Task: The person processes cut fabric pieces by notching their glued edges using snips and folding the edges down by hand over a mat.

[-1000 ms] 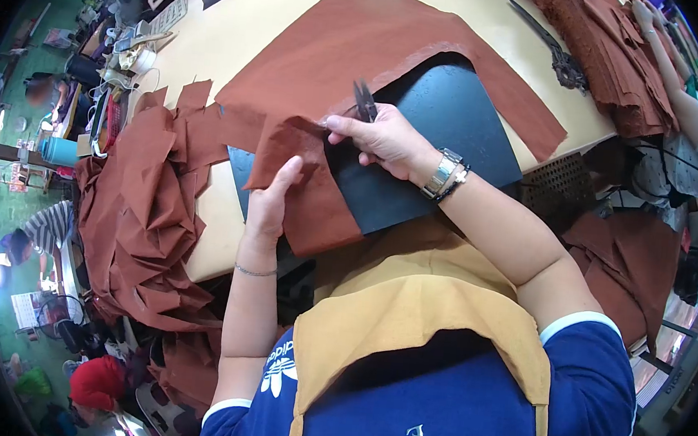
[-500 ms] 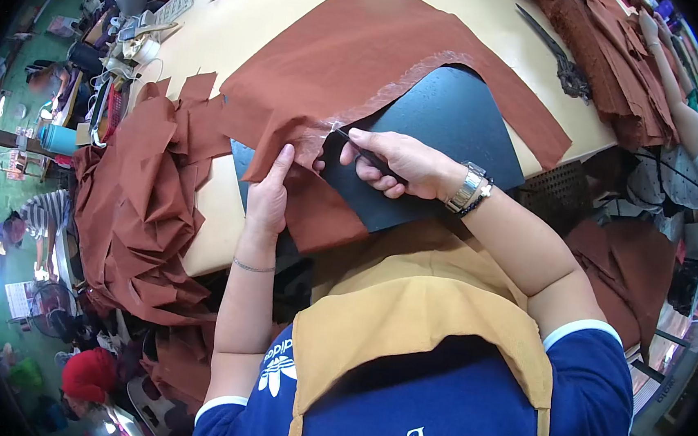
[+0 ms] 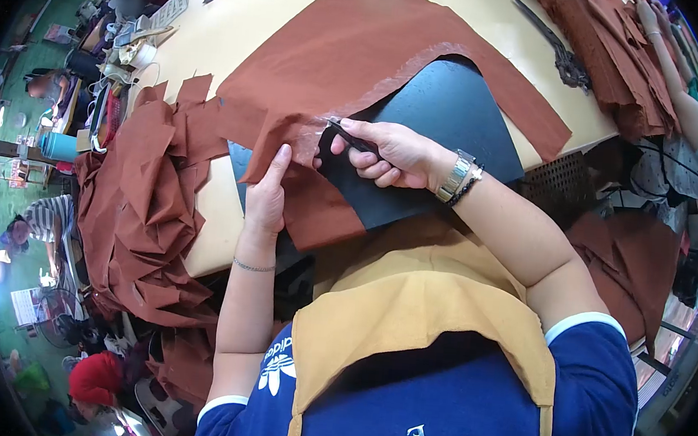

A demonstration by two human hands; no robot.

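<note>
A large rust-brown fabric piece (image 3: 362, 47) lies across the table, with loose pale threads along its curved inner edge. My left hand (image 3: 267, 191) is closed on a folded part of this fabric, thumb on top and fingers underneath. In my right hand (image 3: 399, 155) are small dark thread snips (image 3: 358, 142), their pale tip at the frayed edge just right of my left thumb. Whether the blades are apart is too small to tell. Under the fabric's curve lies a dark blue-grey sheet (image 3: 447, 119), partly beneath both hands.
A crumpled heap of brown fabric (image 3: 145, 202) hangs over the table's left side. Large dark scissors (image 3: 555, 46) lie at the upper right, near stacked brown cloth (image 3: 607, 58). Another person's arm (image 3: 672, 71) reaches in there. The cream table (image 3: 221, 232) ends just before my apron.
My right hand has moved slightly left and up with the snips, bringing their tip along the frayed edge. My left hand keeps its hold on the fabric, nearly unmoved.
</note>
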